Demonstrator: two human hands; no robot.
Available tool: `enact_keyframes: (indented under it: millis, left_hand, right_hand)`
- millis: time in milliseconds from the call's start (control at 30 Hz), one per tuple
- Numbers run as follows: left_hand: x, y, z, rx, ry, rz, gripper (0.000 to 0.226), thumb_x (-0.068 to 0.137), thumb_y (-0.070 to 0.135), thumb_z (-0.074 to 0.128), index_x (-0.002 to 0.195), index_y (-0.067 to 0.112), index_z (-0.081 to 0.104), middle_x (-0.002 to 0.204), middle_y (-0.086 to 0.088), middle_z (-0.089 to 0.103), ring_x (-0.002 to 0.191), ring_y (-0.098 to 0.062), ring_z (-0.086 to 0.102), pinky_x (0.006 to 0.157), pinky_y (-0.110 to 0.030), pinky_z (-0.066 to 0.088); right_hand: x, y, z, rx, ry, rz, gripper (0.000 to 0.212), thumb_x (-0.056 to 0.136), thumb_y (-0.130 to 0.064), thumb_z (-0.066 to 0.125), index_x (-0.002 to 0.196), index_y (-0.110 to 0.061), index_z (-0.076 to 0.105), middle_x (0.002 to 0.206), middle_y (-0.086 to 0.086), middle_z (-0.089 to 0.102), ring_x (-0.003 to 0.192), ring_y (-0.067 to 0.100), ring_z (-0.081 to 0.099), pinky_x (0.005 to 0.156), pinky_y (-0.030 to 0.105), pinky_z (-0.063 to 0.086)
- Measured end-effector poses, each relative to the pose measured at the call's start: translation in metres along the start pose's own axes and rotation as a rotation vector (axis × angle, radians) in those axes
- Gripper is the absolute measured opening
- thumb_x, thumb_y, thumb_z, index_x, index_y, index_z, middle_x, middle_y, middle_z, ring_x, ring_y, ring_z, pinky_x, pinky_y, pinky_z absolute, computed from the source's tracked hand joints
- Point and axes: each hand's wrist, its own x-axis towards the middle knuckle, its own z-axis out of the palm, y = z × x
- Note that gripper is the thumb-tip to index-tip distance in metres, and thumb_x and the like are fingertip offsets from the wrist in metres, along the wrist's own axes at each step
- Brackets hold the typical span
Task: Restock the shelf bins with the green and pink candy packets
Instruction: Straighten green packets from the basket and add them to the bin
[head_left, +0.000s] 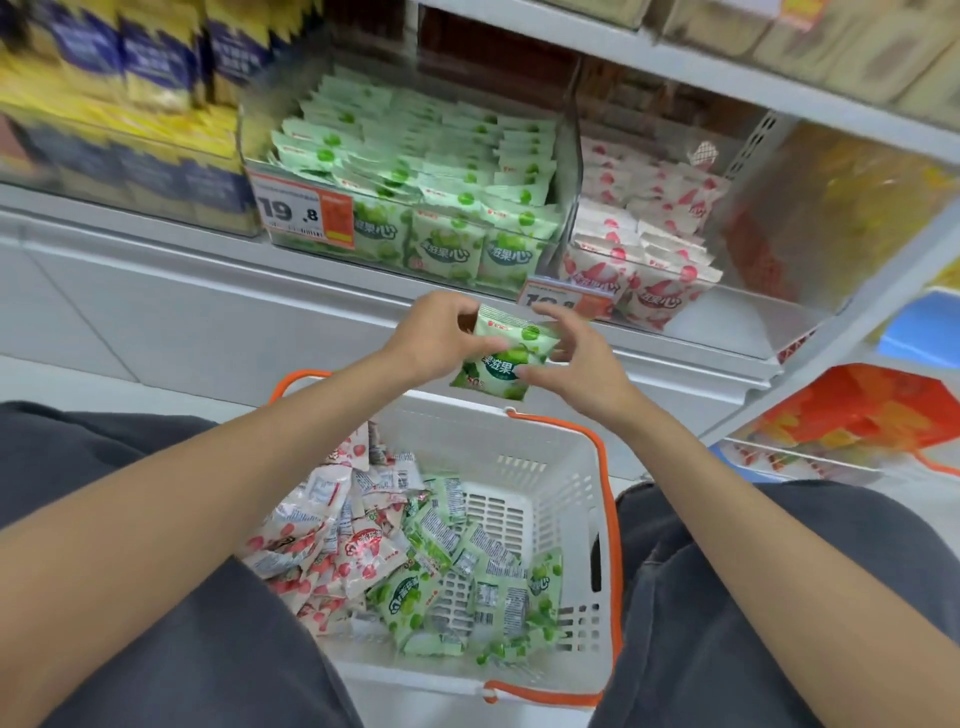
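Observation:
A green candy packet (506, 353) is held upright above the basket, just below the shelf edge. My left hand (439, 338) pinches its left side between thumb and fingers. My right hand (574, 353) touches its right side with the thumb on the front and the other fingers spread. The clear bin of green packets (415, 176) stands on the shelf straight ahead, with the bin of pink packets (649, 228) to its right. A white basket with an orange rim (571, 467) sits between my knees, holding several pink packets (332, 530) on the left and green packets (467, 582) on the right.
Price tags hang on the fronts of both bins (304, 213). Blue and yellow bags (130, 78) fill the shelf to the left. Orange and yellow packs (852, 405) lie on a lower shelf at the right. Another shelf board (727, 73) runs above the bins.

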Motion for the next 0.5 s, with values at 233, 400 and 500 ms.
enact_keyframes:
  millis: [233, 400, 500]
  left_hand:
    - [0.029, 0.017, -0.046, -0.118, 0.094, 0.082, 0.026, 0.083, 0.030, 0.077, 0.103, 0.016, 0.069, 0.090, 0.008, 0.067, 0.076, 0.000, 0.059, 0.074, -0.017, 0.050]
    - [0.052, 0.015, -0.083, 0.336, 0.251, 0.180, 0.026, 0.098, 0.026, 0.058, 0.122, 0.022, 0.065, 0.117, 0.005, 0.061, 0.105, -0.015, 0.053, 0.096, -0.035, 0.044]
    - [0.059, 0.008, -0.085, 0.546, 0.180, 0.250, 0.032, 0.101, 0.029, 0.051, 0.131, 0.024, 0.060, 0.131, 0.001, 0.061, 0.123, -0.026, 0.045, 0.105, -0.045, 0.038]
  right_hand:
    - [0.041, -0.067, -0.052, -0.435, 0.022, -0.180, 0.037, 0.083, -0.015, 0.074, 0.118, -0.008, 0.065, 0.113, 0.004, 0.065, 0.092, 0.014, 0.059, 0.075, 0.019, 0.042]
    - [0.082, -0.111, -0.093, -0.387, 0.261, -0.281, 0.048, 0.080, -0.021, 0.078, 0.124, -0.007, 0.063, 0.126, 0.005, 0.063, 0.116, 0.021, 0.058, 0.103, 0.037, 0.046]
    - [0.096, -0.119, -0.087, -0.534, 0.219, -0.285, 0.050, 0.082, -0.022, 0.076, 0.127, -0.007, 0.061, 0.129, 0.008, 0.061, 0.115, 0.018, 0.055, 0.104, 0.033, 0.042]
